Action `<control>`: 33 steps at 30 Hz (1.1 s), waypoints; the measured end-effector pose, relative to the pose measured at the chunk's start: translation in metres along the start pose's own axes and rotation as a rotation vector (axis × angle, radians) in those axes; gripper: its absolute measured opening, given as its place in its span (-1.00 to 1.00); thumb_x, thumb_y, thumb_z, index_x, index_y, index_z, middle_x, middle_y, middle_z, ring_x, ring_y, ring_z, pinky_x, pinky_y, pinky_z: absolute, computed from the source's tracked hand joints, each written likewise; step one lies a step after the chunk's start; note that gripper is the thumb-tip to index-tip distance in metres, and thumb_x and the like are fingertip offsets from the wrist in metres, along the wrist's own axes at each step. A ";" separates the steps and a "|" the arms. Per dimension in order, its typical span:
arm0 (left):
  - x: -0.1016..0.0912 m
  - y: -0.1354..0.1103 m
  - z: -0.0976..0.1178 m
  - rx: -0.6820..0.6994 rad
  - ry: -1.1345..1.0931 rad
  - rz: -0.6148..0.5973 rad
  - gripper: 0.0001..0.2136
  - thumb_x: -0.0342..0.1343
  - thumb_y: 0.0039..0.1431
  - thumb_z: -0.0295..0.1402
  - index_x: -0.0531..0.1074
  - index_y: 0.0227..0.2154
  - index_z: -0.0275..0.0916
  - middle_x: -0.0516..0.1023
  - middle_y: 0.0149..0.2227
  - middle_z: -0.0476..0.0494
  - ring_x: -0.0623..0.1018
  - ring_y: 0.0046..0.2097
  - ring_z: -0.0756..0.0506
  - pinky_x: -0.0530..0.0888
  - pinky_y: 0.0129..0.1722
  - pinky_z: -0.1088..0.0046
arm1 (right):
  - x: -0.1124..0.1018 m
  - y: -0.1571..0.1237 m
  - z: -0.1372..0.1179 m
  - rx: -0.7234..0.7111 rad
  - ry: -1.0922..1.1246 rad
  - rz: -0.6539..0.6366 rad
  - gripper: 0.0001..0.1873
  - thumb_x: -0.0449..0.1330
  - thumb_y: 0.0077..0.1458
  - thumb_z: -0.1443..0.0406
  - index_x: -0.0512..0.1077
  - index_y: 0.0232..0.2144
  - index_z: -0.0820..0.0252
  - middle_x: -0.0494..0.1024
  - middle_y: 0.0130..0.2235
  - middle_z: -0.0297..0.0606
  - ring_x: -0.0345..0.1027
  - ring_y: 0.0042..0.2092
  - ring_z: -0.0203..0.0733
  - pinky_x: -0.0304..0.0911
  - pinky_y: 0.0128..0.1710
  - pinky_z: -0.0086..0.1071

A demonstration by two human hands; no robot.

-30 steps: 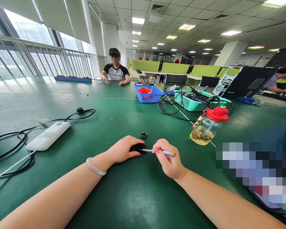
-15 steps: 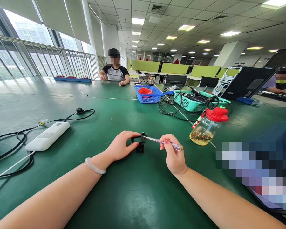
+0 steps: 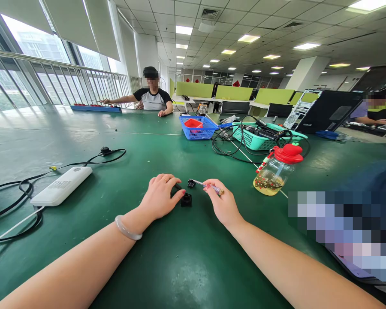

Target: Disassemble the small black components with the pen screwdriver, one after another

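**Black part [image 3: 186, 200] lying on the worktop [image 3: 186, 257] between my hands**

I am looking down at the black part, which is sitting on the green worktop just in front of me. My left hand [image 3: 159, 198] is resting beside it with the fingers curled down, and the thumb tip is touching its left side. I cannot tell whether that grip is pinching the part or only lying against it. A pale bangle [image 3: 128, 228] is circling my left wrist.

My right hand [image 3: 221, 206] is hovering just right of the part. Its grip is clenched on a slim screwdriver [image 3: 209, 186], with thumb and fingertips pinching the clear handle. The shaft is pointing left and slightly away from me. Its tip is reaching a second small black piece [image 3: 191, 183], which is lying just beyond the first part. Whether the tip is touching that piece is too small to tell.

Further right, a glass bottle with a red lid [image 3: 278, 169] is standing on the worktop. Well to my left, a white power strip [image 3: 61, 186] is lying among black cables [image 3: 83, 163]. Beyond them, a blue basket [image 3: 197, 126] and a green basket [image 3: 260, 138] full of cables are sitting side by side. At the far end another person [image 3: 152, 98] is sitting with one arm stretching out along the worktop.
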State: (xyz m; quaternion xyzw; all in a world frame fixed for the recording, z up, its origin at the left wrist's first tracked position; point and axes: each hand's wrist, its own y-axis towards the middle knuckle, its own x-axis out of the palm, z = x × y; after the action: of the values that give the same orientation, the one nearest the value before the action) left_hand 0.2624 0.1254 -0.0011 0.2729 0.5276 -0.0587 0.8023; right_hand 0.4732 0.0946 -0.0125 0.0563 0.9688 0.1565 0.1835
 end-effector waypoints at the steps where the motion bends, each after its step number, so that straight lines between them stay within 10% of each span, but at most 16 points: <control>1: 0.000 0.000 0.001 0.066 -0.046 -0.037 -0.64 -0.02 0.24 -0.08 0.42 0.00 -0.10 0.45 0.05 -0.18 0.35 0.10 -0.25 0.27 0.14 0.04 | 0.000 0.000 0.000 -0.002 -0.004 0.003 -0.68 0.03 0.22 0.05 0.43 -0.25 0.12 0.51 -0.30 -0.28 0.36 -0.26 -0.17 0.21 -0.32 -0.35; 7: 0.002 0.000 0.000 0.245 -0.162 -0.244 -0.70 0.06 0.22 -0.16 0.41 -0.02 -0.08 0.48 0.05 -0.11 0.35 0.13 -0.20 0.26 0.20 0.14 | 0.000 0.002 0.003 0.021 0.002 0.002 -0.66 0.03 0.22 0.03 0.44 -0.24 0.12 0.53 -0.29 -0.27 0.38 -0.23 -0.15 0.24 -0.27 -0.33; 18: 0.002 0.001 -0.009 -0.004 -0.134 -0.158 -0.79 0.05 0.06 -0.33 0.37 -0.20 -0.18 0.52 -0.13 -0.15 0.41 0.04 -0.24 0.37 0.09 0.09 | 0.000 0.002 0.006 0.013 0.093 -0.064 -0.66 0.08 0.19 0.02 0.49 -0.28 0.13 0.57 -0.31 -0.23 0.45 -0.23 -0.11 0.34 -0.18 -0.26; 24: 0.004 0.000 -0.008 0.046 -0.162 -0.207 -0.49 0.08 0.12 -0.15 0.23 0.14 -0.10 0.40 0.14 -0.17 0.29 0.22 -0.28 0.21 0.24 0.01 | -0.003 0.005 0.007 -0.038 0.167 0.081 -0.61 0.04 0.20 0.00 0.47 -0.31 0.17 0.55 -0.38 -0.21 0.44 -0.33 -0.15 0.38 -0.23 -0.26; 33: 0.003 0.004 -0.003 0.176 -0.127 -0.260 -0.76 0.02 0.22 -0.22 0.40 -0.07 -0.07 0.51 0.00 -0.08 0.40 0.10 -0.20 0.28 0.17 0.06 | -0.002 0.002 -0.003 -0.349 -0.256 0.101 -0.76 0.01 0.23 0.20 0.45 -0.29 0.12 0.58 -0.35 -0.27 0.43 -0.30 -0.15 0.25 -0.17 -0.28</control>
State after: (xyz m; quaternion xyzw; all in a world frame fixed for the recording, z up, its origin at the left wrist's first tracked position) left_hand 0.2625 0.1311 -0.0033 0.2672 0.4994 -0.2251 0.7928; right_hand 0.4739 0.0952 -0.0082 0.0915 0.8918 0.3222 0.3041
